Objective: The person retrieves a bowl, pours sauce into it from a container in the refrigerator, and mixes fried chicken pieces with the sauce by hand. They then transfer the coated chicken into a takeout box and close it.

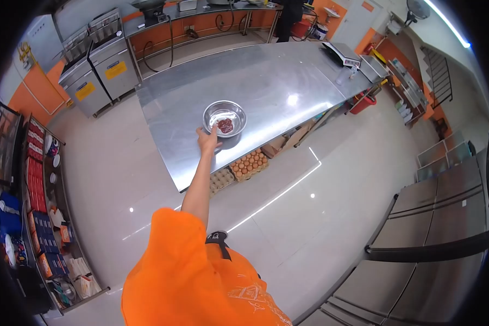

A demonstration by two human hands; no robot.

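From the head view, the left hand (207, 142) reaches over the steel table (266, 73), fingers at the near rim of a metal bowl (239, 118) — whether they grip it, I cannot tell. Dark red meat-like pieces (225, 126) lie inside. Eggs (249, 163) sit below the table's edge — the right hand's state cannot be told.

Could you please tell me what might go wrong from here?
The left hand is at only one side of the bowl, so the bowl could tip and spill the dark red food.
The table looks smooth and shiny, so the bowl might slide if pushed.
The eggs sit low by the table's near edge, so anything falling there might crack some.
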